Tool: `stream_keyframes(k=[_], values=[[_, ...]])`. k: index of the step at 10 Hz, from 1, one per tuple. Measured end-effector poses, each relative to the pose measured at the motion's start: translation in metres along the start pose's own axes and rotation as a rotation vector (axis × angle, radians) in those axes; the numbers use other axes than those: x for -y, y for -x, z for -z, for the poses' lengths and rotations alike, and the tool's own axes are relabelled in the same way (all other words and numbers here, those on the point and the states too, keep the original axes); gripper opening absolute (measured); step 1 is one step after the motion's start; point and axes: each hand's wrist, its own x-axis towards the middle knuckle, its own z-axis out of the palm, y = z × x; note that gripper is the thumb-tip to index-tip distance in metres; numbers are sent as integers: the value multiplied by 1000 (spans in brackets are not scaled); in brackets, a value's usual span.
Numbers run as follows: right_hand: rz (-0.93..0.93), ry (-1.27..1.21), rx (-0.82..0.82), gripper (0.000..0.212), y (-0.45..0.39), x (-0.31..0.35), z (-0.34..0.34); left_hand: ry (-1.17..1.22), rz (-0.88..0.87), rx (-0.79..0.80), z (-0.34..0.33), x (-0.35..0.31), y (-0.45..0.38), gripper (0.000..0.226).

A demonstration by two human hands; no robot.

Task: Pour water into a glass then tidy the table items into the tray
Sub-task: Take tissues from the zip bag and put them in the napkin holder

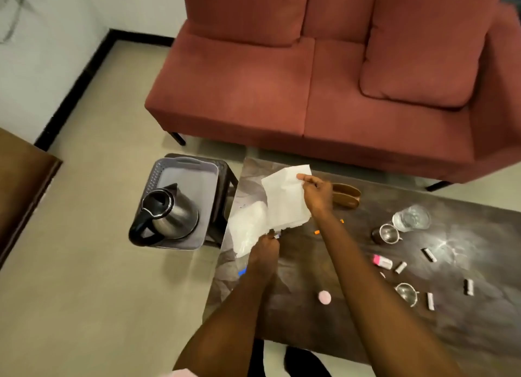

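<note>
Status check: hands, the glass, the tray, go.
Both hands on white paper: left hand low, right hand top. Glass filled. Kettle in tray; table clutter remains.

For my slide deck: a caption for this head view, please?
Both hands, left and right, hold white paper above the table; kettle sits in the tray.

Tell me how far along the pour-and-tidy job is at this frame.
Pouring looks done: the glass holds water, and the kettle already stands in the grey tray. In hand: both hands, left and right, hold a white paper sheet. Left: two steel cups, the small dark packets and a pink disc lie on the table.
</note>
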Motion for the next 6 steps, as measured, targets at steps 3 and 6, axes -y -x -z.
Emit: stream_keyframes(k=[3, 6], values=[[-78, 54, -19, 35, -9, -109, 2, -379, -215, 76, -79, 78, -33, 43], [-120, 22, 0, 70, -16, -154, -11, -139, -136, -21, -88, 96, -62, 25]])
